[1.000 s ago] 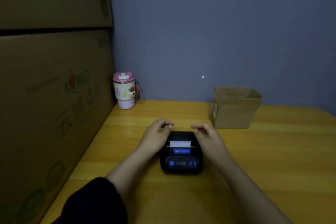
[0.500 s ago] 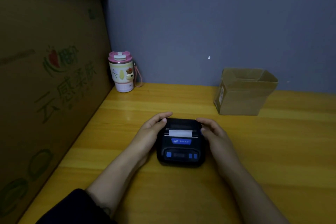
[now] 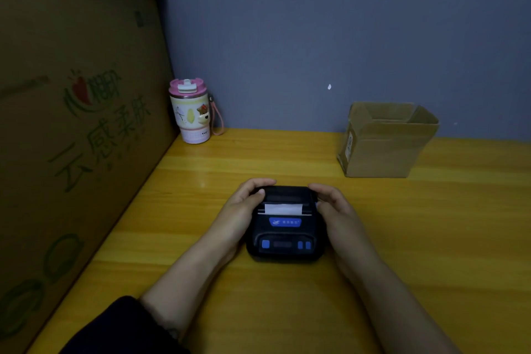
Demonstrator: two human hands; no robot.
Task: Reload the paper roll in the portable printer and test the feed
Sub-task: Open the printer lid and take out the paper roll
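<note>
Your one printer (image 3: 284,227) is a squat black plastic block with rounded corners. It sits flat on the counter (image 3: 431,238), about midway between the near and far edges and closer to the left edge than the right. A single short strip of white paper (image 3: 283,208) stands out of the slot across its top, just behind a toothed tear bar. Below that is one blue oval label, then a recessed panel with three small blue buttons, one on the left and two on the right, and a dark window between them.

You hold the printer with both hands. Your left hand (image 3: 244,210) wraps its far left corner, fingers curled over the back and thumb lying on the lid. Your right hand (image 3: 336,210) cups the far right corner the same way, fingers bent over the back edge. A dark sleeve (image 3: 123,327) covers your left upper arm.

The counter is smooth, glossy yellow wood with plank lines running across it. One round cup (image 3: 191,112) with a pink lid, cartoon prints and a pink strap stands in the far left corner. One small open brown cardboard box (image 3: 382,146) sits against the far edge, towards the right. Two big printed cartons (image 3: 71,123), stacked, line the left edge. Behind is a plain matte grey-blue wall (image 3: 316,23).
</note>
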